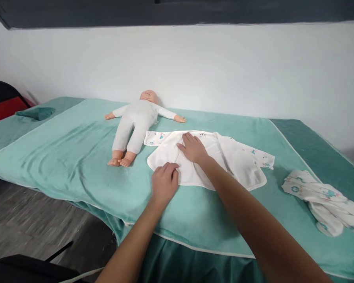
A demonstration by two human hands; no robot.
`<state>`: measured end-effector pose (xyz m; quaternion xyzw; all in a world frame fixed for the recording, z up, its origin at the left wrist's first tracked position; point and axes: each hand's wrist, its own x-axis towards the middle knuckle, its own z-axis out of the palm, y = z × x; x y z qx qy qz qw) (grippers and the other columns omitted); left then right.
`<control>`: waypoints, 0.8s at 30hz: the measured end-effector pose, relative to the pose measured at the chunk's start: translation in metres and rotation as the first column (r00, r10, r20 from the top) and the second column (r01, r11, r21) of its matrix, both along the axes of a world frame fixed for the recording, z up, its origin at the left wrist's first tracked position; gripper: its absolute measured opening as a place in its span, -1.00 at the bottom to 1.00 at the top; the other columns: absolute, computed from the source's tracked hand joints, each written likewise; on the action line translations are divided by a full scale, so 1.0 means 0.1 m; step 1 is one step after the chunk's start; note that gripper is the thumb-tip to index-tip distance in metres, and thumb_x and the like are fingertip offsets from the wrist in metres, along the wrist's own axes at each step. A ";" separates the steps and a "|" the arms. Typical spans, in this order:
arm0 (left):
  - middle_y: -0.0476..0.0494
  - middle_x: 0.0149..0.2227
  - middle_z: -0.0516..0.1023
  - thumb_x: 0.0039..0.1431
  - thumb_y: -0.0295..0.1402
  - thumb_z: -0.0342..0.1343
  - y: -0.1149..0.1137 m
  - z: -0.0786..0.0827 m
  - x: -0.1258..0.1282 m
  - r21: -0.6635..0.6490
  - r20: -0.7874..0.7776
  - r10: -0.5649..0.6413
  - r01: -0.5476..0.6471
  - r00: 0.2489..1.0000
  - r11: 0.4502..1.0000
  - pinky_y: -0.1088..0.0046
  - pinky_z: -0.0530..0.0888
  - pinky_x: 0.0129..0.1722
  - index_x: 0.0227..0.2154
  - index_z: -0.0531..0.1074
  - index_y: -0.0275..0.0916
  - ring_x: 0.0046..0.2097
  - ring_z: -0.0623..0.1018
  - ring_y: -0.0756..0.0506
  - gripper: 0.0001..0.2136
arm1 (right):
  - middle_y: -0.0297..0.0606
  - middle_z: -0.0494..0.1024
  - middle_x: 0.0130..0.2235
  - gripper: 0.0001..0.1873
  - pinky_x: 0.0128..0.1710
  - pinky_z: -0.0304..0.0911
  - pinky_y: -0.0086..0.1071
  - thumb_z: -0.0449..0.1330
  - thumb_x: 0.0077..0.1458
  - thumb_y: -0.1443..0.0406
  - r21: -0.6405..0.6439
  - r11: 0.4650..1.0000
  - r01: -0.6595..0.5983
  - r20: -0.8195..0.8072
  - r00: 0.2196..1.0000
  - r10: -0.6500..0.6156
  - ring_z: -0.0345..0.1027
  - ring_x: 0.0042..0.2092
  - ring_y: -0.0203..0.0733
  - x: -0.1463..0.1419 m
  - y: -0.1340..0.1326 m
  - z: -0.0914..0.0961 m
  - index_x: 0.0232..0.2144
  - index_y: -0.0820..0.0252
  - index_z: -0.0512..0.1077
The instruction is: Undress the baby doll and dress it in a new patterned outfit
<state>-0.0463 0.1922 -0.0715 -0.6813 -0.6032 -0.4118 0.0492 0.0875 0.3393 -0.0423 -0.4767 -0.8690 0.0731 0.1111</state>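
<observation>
A white baby shirt (242,165) with small coloured prints on its sleeves lies spread open, inside up. Flat on its middle rests my right hand (194,148), fingers stretched out and thumb apart, just left of the neck label. At the shirt's lower left edge, my left hand (165,181) has its fingers curled, and they seem to pinch the cloth; the fingertips are partly hidden. Beyond the left sleeve, a baby doll (137,116) in a white body suit lies on its back, arms spread, its feet towards me.
Everything lies on a green blanket (61,157) over a bed against a white wall. Printed baby clothing (327,200) is bunched at the right. A dark green cloth (35,113) lies at far left, near a red and black chair (6,102). A dark panel (177,13) overhangs the wall.
</observation>
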 end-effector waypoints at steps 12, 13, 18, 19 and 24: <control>-0.06 -0.35 0.60 0.27 -0.54 -0.05 0.01 0.01 0.00 -0.019 0.007 -0.003 0.003 1.000 1.000 0.31 0.32 -0.28 -0.26 0.48 -0.20 -0.30 0.55 -0.10 -0.79 | 0.09 0.25 0.33 -0.47 0.34 -0.01 -0.05 -0.10 0.39 0.13 0.148 0.986 0.070 -0.132 0.990 -0.051 0.13 0.30 0.14 -0.25 0.27 0.01 0.20 0.37 0.30; -0.07 -0.35 0.60 0.27 -0.54 -0.05 0.01 0.01 0.00 -0.022 0.007 -0.001 0.002 1.000 1.000 0.31 0.31 -0.28 -0.26 0.48 -0.21 -0.30 0.55 -0.10 -0.79 | 0.07 0.26 0.33 -0.47 0.34 -0.02 -0.06 -0.11 0.39 0.13 0.142 0.988 0.060 -0.132 0.990 -0.041 0.14 0.30 0.13 -0.25 0.28 0.01 0.20 0.36 0.31; -0.07 -0.33 0.61 0.27 -0.54 -0.05 0.00 0.02 0.01 -0.029 0.007 0.002 -0.002 1.000 1.000 0.31 0.32 -0.28 -0.26 0.48 -0.21 -0.30 0.56 -0.10 -0.79 | 0.05 0.44 0.22 -0.45 0.31 0.04 -0.04 -0.12 0.39 0.12 0.119 0.985 0.125 -0.132 0.985 -0.109 0.21 0.26 0.14 -0.25 0.31 0.03 0.20 0.35 0.32; -0.07 -0.33 0.61 0.27 -0.54 -0.05 0.00 0.02 0.01 -0.028 0.010 0.004 -0.004 1.000 1.000 0.31 0.33 -0.28 -0.26 0.48 -0.21 -0.29 0.56 -0.10 -0.79 | 0.05 0.43 0.23 -0.44 0.32 0.03 -0.04 -0.13 0.39 0.12 0.112 0.985 0.133 -0.127 0.985 -0.119 0.20 0.27 0.14 -0.24 0.30 0.03 0.23 0.35 0.30; -0.08 -0.33 0.62 0.26 -0.54 -0.05 -0.01 0.03 0.01 0.000 0.044 0.016 -0.016 0.999 1.000 0.32 0.36 -0.26 -0.26 0.49 -0.21 -0.30 0.55 -0.10 -0.78 | 0.02 0.07 0.45 -0.29 0.41 -0.17 0.07 -0.24 0.41 0.05 0.039 0.993 0.116 -0.045 0.992 -0.114 -0.09 0.45 0.11 -0.15 0.13 0.01 0.38 0.41 0.11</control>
